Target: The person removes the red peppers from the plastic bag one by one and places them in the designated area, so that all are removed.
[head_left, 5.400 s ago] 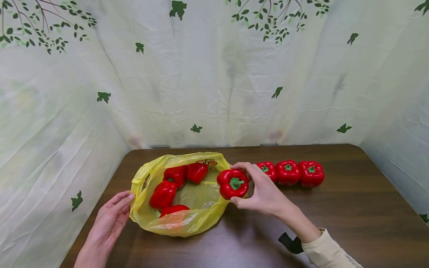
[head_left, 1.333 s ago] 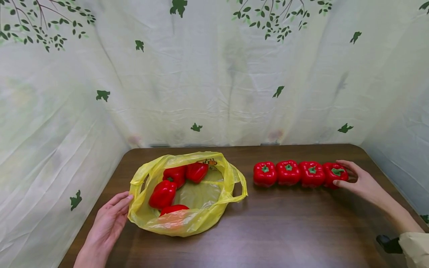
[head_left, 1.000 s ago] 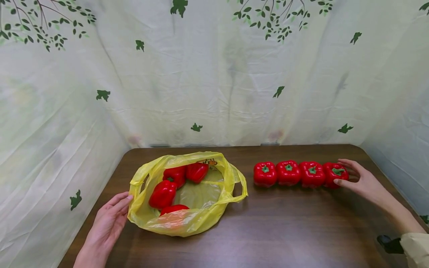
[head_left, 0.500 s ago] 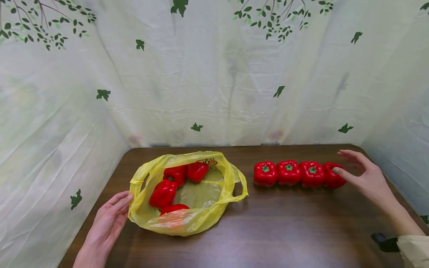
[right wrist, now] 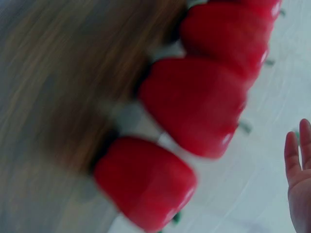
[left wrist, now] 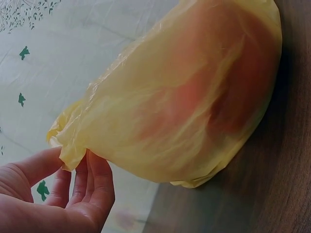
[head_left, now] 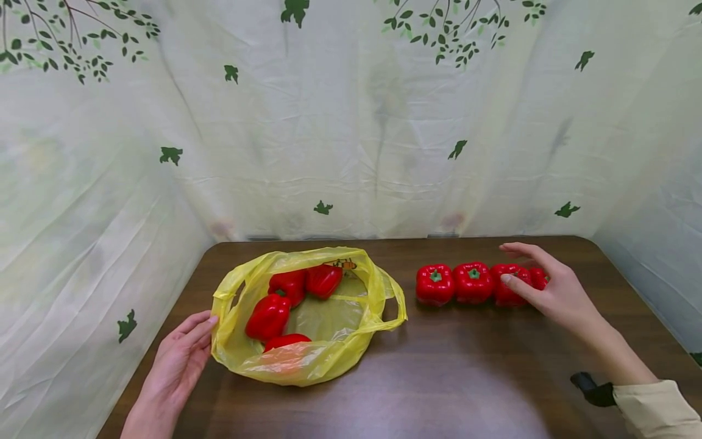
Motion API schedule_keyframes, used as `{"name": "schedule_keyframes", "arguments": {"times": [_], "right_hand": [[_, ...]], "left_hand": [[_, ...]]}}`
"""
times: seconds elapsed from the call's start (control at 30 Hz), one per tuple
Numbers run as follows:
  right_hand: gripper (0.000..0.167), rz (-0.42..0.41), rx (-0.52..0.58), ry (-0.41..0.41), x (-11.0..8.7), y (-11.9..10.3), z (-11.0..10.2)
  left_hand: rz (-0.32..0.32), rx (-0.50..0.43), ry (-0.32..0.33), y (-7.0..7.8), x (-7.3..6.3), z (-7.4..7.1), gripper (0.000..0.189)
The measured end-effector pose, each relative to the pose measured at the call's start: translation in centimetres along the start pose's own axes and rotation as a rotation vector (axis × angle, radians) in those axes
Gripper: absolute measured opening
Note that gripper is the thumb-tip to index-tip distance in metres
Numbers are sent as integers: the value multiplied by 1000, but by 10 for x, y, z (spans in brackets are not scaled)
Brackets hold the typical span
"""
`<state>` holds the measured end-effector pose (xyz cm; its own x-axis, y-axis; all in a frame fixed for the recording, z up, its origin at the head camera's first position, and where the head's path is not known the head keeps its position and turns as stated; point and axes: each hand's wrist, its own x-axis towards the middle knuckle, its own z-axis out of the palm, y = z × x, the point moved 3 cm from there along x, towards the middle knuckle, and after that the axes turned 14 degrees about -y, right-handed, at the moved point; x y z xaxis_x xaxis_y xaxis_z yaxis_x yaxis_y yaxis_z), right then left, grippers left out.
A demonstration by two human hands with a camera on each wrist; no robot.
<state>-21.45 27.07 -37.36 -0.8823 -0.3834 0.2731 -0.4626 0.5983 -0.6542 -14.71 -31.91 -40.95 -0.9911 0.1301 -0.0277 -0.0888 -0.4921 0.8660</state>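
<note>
A yellow plastic bag point(head_left: 323, 369) lies with its mouth open on the left of the table. Several red bell peppers point(head_left: 267, 318) are inside it. My left hand point(head_left: 178, 360) pinches the bag's left rim; in the left wrist view thumb and fingers meet on the yellow film point(left wrist: 165, 111). On the right, more red bell peppers stand in a row, from the leftmost pepper point(head_left: 435, 285) to the rightmost pepper point(head_left: 540, 278). Over the row's right end hovers my empty right hand point(head_left: 559, 296), fingers extended, partly covering the two rightmost. The right wrist view shows it apart from a pepper point(right wrist: 146, 184).
The brown wooden table point(head_left: 439, 378) reaches back to a pale curtain point(head_left: 356, 140) printed with green leaves. The bag's right handle loop point(head_left: 392, 320) lies toward the pepper row. A black strap point(head_left: 595, 390) hangs by the right sleeve.
My right hand earlier carried a bell pepper from beside the bag to the row's right end. It has let go there and moved left over the row. The left hand keeps its place.
</note>
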Motion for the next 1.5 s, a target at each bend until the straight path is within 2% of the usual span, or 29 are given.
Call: {"name": "schedule_keyframes", "arguments": {"times": [0.23,0.47,0.8,1.07,1.5], "right_hand": [[60,-112,-34,-104,19,-27,24],[59,-183,-23,-179,33,-52,40],[57,-322,38,-295,46,-81,67],[51,-414,105,-375,57,-104,95],[44,-436,214,-422,76,-131,144]], "left_hand": [[1,-6,1,0,0,1,19],[2,0,-2,0,0,2,19],[2,0,2,1,0,2,20],[-26,3,33,2,0,1,18],[-8,-4,17,2,-2,1,19]]}}
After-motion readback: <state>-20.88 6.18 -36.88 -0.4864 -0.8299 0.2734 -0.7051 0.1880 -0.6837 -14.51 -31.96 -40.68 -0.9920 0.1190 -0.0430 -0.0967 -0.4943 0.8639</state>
